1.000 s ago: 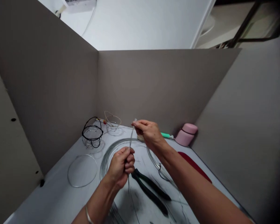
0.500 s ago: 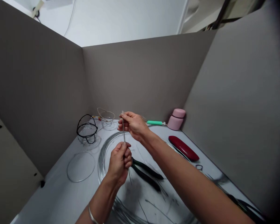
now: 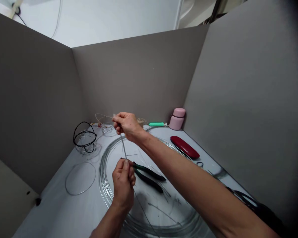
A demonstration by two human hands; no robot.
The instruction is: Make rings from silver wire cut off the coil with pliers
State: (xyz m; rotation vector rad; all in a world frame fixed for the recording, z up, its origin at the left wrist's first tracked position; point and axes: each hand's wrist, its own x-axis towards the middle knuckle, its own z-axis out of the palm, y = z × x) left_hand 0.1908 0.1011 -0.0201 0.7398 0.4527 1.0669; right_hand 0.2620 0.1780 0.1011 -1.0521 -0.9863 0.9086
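Observation:
A thin silver wire (image 3: pixel 123 148) is stretched between my two hands above the white table. My right hand (image 3: pixel 125 125) pinches its upper end, fingers closed. My left hand (image 3: pixel 123 181) is closed round the wire lower down, and the loose tail trails down past my wrist. Just under the hands lie green-handled pliers (image 3: pixel 147 174), inside a large coil of silver wire (image 3: pixel 102 178) lying flat on the table.
A single wire ring (image 3: pixel 80 178) lies at the left. A black wire basket (image 3: pixel 84 138) and a pale wire basket (image 3: pixel 104 123) stand at the back. A green tool (image 3: pixel 157 124), a pink jar (image 3: pixel 177 118) and a red case (image 3: pixel 185 147) sit at the right. Grey partitions enclose the table.
The view has swung, shifting everything leftward. My left hand has slid lower on the wire, so the span between the hands is longer. Both hands still grip the wire.

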